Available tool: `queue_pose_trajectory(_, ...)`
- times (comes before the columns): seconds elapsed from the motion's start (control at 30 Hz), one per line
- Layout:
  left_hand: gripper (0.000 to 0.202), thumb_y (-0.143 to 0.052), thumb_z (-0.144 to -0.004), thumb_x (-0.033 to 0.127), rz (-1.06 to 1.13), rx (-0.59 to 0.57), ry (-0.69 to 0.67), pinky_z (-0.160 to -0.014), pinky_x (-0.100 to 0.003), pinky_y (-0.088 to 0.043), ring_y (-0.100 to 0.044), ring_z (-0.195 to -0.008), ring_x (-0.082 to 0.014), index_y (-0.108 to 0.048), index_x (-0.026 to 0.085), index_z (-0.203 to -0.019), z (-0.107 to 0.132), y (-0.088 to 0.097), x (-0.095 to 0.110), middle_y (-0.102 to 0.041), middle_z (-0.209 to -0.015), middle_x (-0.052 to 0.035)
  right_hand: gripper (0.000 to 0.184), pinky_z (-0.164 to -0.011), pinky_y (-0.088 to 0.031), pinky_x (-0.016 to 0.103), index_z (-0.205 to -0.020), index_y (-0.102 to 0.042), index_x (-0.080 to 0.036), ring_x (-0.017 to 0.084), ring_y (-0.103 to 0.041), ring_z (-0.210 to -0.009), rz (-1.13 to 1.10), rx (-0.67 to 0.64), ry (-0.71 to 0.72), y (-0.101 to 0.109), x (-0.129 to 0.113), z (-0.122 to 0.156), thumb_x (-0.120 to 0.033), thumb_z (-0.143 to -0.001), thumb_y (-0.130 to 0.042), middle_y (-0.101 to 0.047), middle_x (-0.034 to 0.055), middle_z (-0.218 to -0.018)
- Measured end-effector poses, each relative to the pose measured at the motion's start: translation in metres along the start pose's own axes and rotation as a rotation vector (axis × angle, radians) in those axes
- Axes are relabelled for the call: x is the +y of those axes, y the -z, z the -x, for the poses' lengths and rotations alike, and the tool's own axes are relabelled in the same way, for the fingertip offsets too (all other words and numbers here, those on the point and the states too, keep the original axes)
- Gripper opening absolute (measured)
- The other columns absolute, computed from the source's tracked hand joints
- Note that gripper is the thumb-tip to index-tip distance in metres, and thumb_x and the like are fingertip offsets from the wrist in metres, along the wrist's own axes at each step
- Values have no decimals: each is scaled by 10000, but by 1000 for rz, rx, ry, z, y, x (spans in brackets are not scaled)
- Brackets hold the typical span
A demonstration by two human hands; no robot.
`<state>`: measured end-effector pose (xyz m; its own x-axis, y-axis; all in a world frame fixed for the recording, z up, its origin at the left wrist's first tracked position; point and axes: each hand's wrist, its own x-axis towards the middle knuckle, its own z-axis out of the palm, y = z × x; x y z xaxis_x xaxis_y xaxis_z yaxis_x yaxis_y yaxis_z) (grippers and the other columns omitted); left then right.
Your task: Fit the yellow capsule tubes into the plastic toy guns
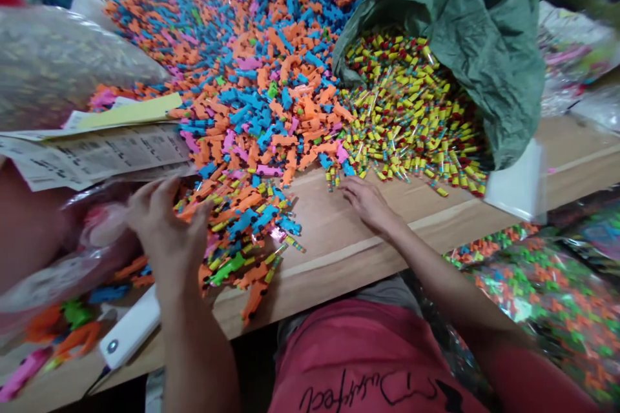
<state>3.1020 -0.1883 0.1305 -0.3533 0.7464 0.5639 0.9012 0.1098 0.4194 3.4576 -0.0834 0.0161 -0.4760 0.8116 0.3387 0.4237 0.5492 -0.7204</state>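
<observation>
My left hand [167,219] is open, fingers spread and curved, beside a small heap of orange, blue, pink and green plastic toy pieces [247,222] mixed with yellow tubes. Nothing shows in its grasp, though part of the palm is hidden. Low over the wooden table [314,213], my right hand [367,203] has its fingers stretched toward a few small yellow-banded tubes [332,177]. Its fingertips are close to them; whether they touch I cannot tell. A large pile of the toy pieces [261,97] lies beyond both hands. Many yellow-and-red tubes [407,122] spill from a green sack [498,58].
Printed papers [111,148] and a full clear plastic bag [62,64] lie at the left. A white device with a cable [130,329] sits by my left forearm. Below the table's right edge are bags of colourful pieces [547,297]. A white sheet [518,184] lies beside the sack.
</observation>
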Motion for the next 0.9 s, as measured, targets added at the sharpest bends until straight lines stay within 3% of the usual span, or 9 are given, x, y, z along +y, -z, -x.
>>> queue_pose_trajectory(0.07, 371, -647, -895, 396, 67, -77, 33, -1022, -424, -508, -640, -1127, -275, -713, 197, -1202, -7, -24, 13, -708, -1172, -90, 300, -1010, -479, 401, -1057, -721, -174, 262, -628, -1146, 66, -43, 56, -7, 10, -12, -84, -993, -442, -704, 141, -1197)
queue_pose_trajectory(0.13, 248, -564, -938, 297, 89, -299, 45, -888, -342, -534, -676, -954, -227, -728, 176, -1080, -11, -64, 32, -734, -1036, -76, 324, -1006, -464, 412, -1026, -706, -167, 272, -612, -1151, 121, -117, 86, -14, 12, -17, -52, -986, -406, -701, 151, -1196)
queue_pose_trajectory(0.2, 199, -546, -938, 214, -38, -528, 43, -874, -322, -511, -678, -958, -239, -733, 158, -975, -15, -107, 49, -737, -971, -98, 314, -987, -454, 420, -1021, -695, -163, 280, -596, -1120, 170, -174, 93, -17, 10, -13, -51, -988, -404, -696, 152, -1176)
queue_pose_trajectory(0.27, 175, -568, -938, 194, -151, -674, 69, -869, -318, -499, -682, -998, -260, -729, 140, -980, -19, -139, 59, -733, -1022, -141, 300, -970, -449, 414, -1021, -693, -166, 280, -575, -1086, 202, -215, 100, -17, 9, -2, -56, -987, -416, -685, 142, -1133)
queue_pose_trajectory(0.37, 248, -685, -882, 204, -182, -721, 85, -872, -332, -504, -675, -1086, -305, -703, 111, -1111, -16, -162, 67, -671, -1247, -216, 312, -942, -456, 390, -1055, -702, -176, 271, -553, -1055, 217, -262, 103, -13, 12, 20, -50, -974, -428, -647, 124, -1075)
queue_pose_trajectory(0.47, 343, -672, -864, 140, -126, -741, 54, -895, -340, -508, -668, -1122, -313, -666, 97, -1204, -7, -164, 70, -659, -1271, -228, 316, -914, -467, 374, -1108, -707, -186, 260, -552, -1027, 218, -274, 84, -8, 14, 34, -62, -974, -448, -622, 110, -1046)
queue_pose_trajectory(0.57, 357, -644, -841, 98, -36, -789, 14, -846, -306, -515, -691, -1003, -266, -683, 118, -1196, 4, -153, 74, -729, -1087, -152, 248, -910, -465, 398, -1083, -718, -201, 275, -554, -1020, 224, -226, 49, -6, 8, 35, -129, -998, -497, -641, 108, -1021)
queue_pose_trajectory(0.7, 483, -634, -842, 180, 371, -808, 21, -775, -292, -526, -685, -853, -229, -668, 157, -1323, 20, -131, 82, -756, -943, -59, 193, -956, -477, 428, -1127, -696, -225, 276, -605, -1070, 36, -22, -72, -6, -7, 29, -231, -1026, -532, -690, 96, -1103)
queue_pose_trajectory(0.9, 479, -502, -914, 208, 862, -903, -39, -1086, -377, -481, -645, -1213, -256, -667, 184, -1362, 58, -119, 104, -720, -1316, -74, 264, -983, -523, 384, -1243, -675, -269, 233, -649, -1125, -303, 185, -202, -12, -18, 24, -371, -1034, -550, -688, 64, -1242)
